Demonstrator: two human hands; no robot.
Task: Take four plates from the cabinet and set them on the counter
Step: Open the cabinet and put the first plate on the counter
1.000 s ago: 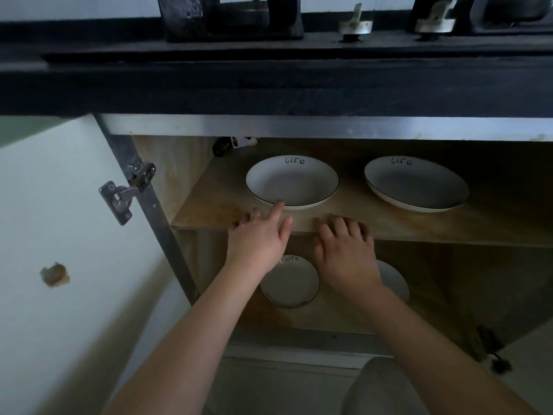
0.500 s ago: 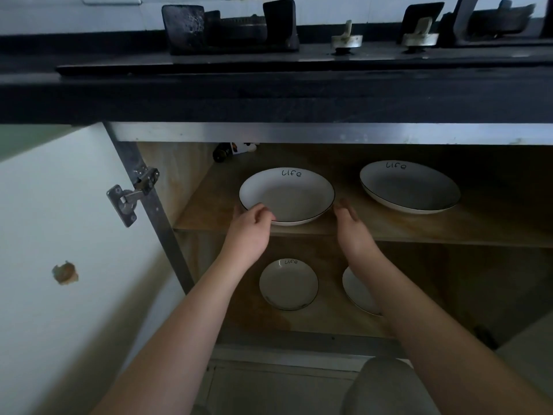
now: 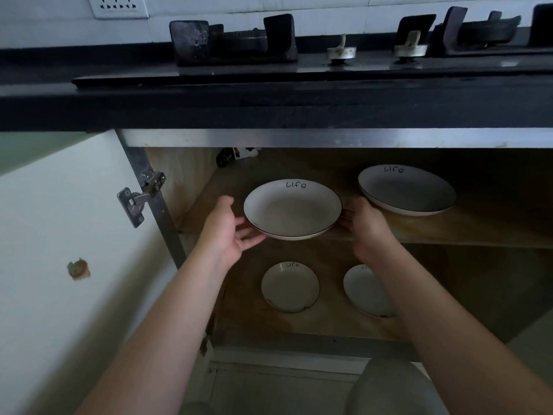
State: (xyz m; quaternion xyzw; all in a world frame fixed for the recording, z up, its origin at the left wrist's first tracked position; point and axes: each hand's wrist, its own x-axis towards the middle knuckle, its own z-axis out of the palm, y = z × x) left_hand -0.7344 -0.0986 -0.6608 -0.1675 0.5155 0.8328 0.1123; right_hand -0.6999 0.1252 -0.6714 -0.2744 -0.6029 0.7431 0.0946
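Both hands grip the white, dark-rimmed shallow plate marked "life" (image 3: 291, 209) at the wooden upper shelf's (image 3: 449, 232) front edge. The left hand (image 3: 227, 229) has its fingers curled under the left rim, and the right hand (image 3: 366, 224) clasps the right rim.

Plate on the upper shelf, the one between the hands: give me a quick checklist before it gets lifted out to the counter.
1. Left hand grip: fingers under the plate rim, ok.
2. Right hand grip: at the opposite rim, but fingers are hidden behind it, cannot tell.
3. Plate level: roughly flat, front edge past the shelf lip, ok.
4. Clearance from second large plate: a gap shows by the right hand, ok.
5. Cabinet door: swung open to the left, ok.
6. Landing spot on the counter: stove fills the visible top, free space cannot tell.
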